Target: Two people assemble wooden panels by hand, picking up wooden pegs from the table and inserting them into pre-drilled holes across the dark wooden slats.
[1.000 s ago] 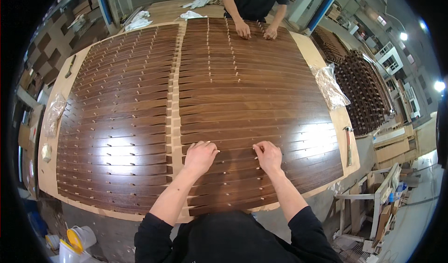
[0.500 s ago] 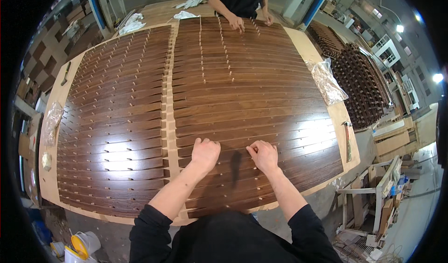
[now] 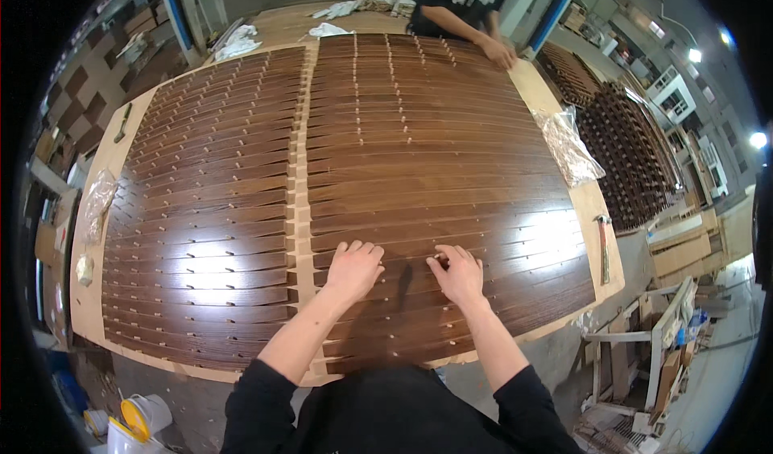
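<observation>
Two groups of long dark glossy wooden slats (image 3: 435,156) lie side by side on a pale board table (image 3: 303,237). My left hand (image 3: 353,267) rests flat, fingers spread, on the near slats of the right group. My right hand (image 3: 459,275) sits a little to its right on the same slats, its fingertips pinching at a small pale peg (image 3: 440,256) set in a slat. Rows of similar small pegs dot the slats. I cannot tell whether the peg is gripped.
Another person (image 3: 463,3) works at the far edge with a hand on the slats. A hammer (image 3: 603,245) lies at the right edge, a crumpled plastic bag (image 3: 568,144) behind it. Stacked slats (image 3: 636,148) stand right. Buckets (image 3: 137,422) sit on the floor lower left.
My hands have drawn slightly closer together on the near slats. The person at the far edge has shifted to the right.
</observation>
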{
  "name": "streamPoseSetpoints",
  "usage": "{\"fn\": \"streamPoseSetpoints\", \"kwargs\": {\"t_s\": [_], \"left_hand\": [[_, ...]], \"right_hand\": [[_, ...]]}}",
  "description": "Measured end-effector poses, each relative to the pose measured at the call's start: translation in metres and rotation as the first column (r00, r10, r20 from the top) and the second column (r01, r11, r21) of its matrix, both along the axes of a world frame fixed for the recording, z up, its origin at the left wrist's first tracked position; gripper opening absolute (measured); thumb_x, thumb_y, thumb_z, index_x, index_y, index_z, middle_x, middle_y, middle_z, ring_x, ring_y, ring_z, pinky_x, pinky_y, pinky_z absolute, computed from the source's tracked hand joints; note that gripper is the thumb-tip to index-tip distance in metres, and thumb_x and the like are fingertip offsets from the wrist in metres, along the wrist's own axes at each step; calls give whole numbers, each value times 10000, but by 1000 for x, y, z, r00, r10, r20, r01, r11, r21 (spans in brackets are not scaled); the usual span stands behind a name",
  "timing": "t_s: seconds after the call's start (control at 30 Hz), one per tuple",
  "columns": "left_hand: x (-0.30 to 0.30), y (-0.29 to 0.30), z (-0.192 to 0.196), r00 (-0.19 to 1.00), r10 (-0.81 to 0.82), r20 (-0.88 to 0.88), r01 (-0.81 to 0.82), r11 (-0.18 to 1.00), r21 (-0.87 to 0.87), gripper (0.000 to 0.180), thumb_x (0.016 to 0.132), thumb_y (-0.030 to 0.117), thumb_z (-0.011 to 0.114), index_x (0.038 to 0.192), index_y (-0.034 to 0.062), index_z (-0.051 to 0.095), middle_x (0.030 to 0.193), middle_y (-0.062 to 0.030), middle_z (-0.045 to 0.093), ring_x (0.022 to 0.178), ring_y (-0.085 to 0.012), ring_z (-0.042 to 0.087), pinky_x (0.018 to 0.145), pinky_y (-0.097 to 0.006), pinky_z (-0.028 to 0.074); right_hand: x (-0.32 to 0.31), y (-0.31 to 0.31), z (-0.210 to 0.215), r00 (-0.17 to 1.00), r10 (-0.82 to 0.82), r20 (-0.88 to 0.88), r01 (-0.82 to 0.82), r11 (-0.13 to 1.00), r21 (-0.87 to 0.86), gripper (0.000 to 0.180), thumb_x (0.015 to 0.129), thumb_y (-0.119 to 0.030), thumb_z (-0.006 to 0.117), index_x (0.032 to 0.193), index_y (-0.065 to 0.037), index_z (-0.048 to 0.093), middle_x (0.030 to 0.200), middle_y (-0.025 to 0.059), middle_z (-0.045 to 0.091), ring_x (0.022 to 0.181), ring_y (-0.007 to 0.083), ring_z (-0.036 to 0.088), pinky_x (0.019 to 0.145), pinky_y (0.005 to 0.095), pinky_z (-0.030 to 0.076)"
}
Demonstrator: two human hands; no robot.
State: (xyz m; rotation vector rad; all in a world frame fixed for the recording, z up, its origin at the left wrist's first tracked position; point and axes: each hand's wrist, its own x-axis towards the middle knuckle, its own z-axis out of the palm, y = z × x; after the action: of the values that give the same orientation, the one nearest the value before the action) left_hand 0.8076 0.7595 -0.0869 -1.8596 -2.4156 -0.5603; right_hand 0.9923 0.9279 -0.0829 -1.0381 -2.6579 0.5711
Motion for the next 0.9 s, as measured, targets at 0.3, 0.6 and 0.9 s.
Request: {"fn": "streamPoseSetpoints", "kwargs": {"t_s": [0.3,0.6,0.9], "left_hand": [[64,-46,-17,982,164,90,-155,982,-105,416,877,190,659,1268,52,628,1046,-103,650,937,-277,673,791,-407,561],[36,-55,-13,987,-99,-127,66,969,-240,489,842,142,627,1327,72,615,1113,-84,644,1059,-255,636,826,-396,553],[38,-51,-7,996,-38,-78,14,959,-282,452,898,133,571,1344,64,587,1188,-106,618,1137,-288,610,883,-399,548]], "right_hand": [[-1,-59,-5,984,128,-125,-124,991,40,293,863,-270,745,1136,-169,716,1094,23,705,1112,243,612,1024,453,376],[11,-57,-21,977,109,-182,-120,992,-48,257,871,-235,731,1118,-164,722,1103,27,709,1148,255,599,1013,443,395],[3,-61,-17,974,79,-212,-91,995,-47,199,872,-235,735,1057,-160,738,1023,17,720,1088,239,619,975,430,408]]}}
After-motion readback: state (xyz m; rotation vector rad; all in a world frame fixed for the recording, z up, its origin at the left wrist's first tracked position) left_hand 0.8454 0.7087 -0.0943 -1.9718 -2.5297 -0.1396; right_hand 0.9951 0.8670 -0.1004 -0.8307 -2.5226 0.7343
